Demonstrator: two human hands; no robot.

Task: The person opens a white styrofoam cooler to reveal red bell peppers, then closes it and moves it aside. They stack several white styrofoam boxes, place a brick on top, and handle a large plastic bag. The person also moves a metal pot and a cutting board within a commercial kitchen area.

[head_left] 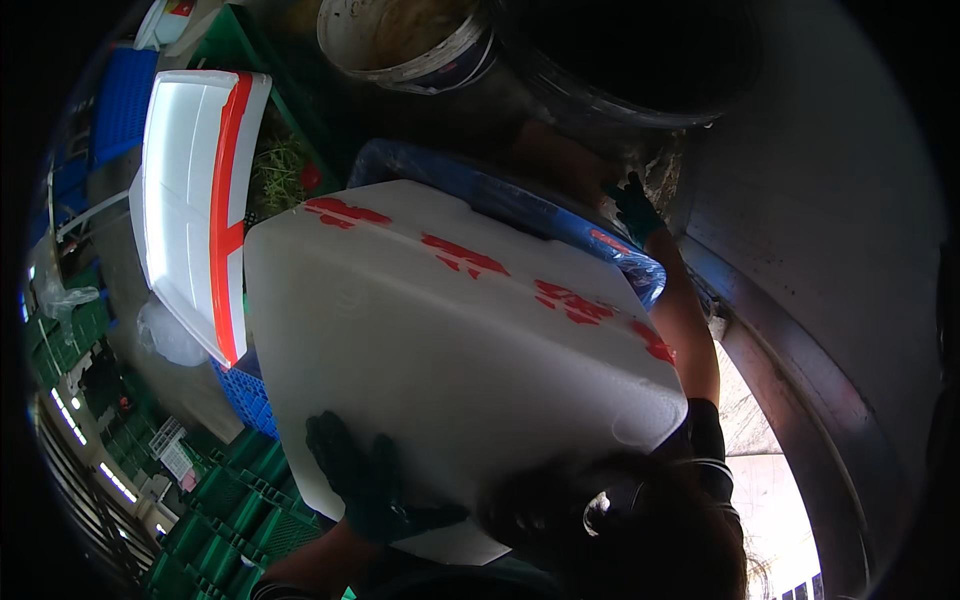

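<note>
While the white foam box (430, 330) lies tilted across the middle, right in front of the person, the gloved left hand (372, 482) is spread on its near face, probably steadying a bulk too wide to pinch. The gloved right hand (640, 210) reaches past the far right corner, fingers spread beside the blue glossy plastic (500, 190) edging the far side; can't tell whether it touches. That reach likely gives balance at the opposite end. Torn red tape (466, 254) runs along the box's bend, presumably former sealing. A second white foam box (185, 200), red-striped, stands left beside the green crate (225, 45), seemingly parked within reach.
</note>
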